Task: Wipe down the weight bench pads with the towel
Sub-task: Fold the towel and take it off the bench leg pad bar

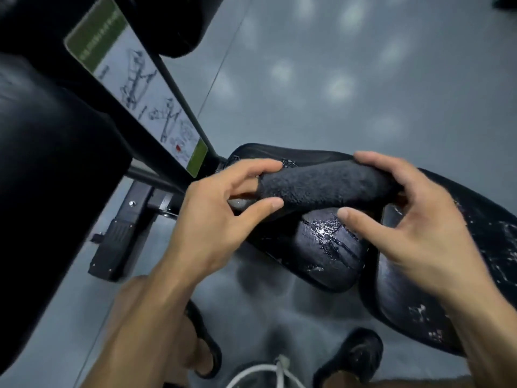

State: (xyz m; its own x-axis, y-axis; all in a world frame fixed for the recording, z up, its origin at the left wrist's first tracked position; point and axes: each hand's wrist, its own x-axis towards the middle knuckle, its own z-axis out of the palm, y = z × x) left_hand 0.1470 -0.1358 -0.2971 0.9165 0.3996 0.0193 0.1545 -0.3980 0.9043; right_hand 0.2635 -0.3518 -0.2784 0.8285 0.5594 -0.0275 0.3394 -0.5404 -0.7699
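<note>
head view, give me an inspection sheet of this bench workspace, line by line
surface: grey floor, glossy with light patches
job's things: dark towel, rolled or bunched, held above the black bench pads; the pad covering is cracked and peeling
clutter: nothing seen
grip: left hand pinches the towel's left end between thumb and fingers; right hand holds the right end with fingers curled over it
cables: a white cord at the bottom edge, apparently part of the person's clothing; otherwise nothing seen
surroundings: black machine frame on the left with an instruction placard, text blurred; dark shoes on the floor below
</note>
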